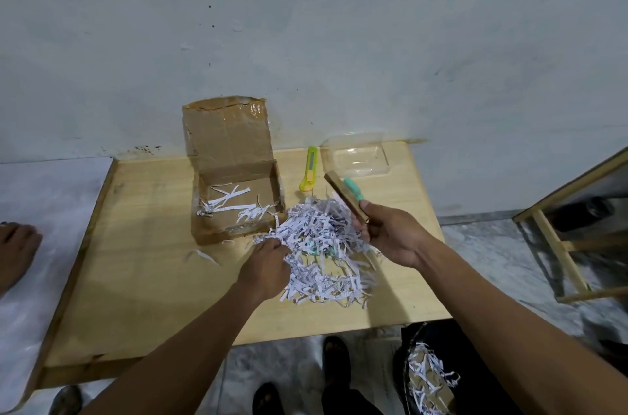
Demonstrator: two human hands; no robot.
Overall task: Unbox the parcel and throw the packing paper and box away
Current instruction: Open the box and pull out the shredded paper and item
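An open brown cardboard box (234, 204) lies on the wooden table (142, 278), its lid flap up against the wall, with a few white paper shreds inside. A big heap of shredded white packing paper (326, 244) sits just right of the box. My left hand (263, 266) grips the heap's left edge. My right hand (387, 233) is raised above the heap, shut on a thin brown wooden item (343, 195) with a mint-green piece (353, 188) beside it. Something green shows inside the shreds.
A yellow-green utility knife (310, 173) and a clear plastic tray (358, 156) lie at the table's back right. A black bin bag (428, 377) with shreds and cardboard stands on the floor at lower right. A wooden frame (564, 255) stands at right; a person's foot (15, 251) rests at left.
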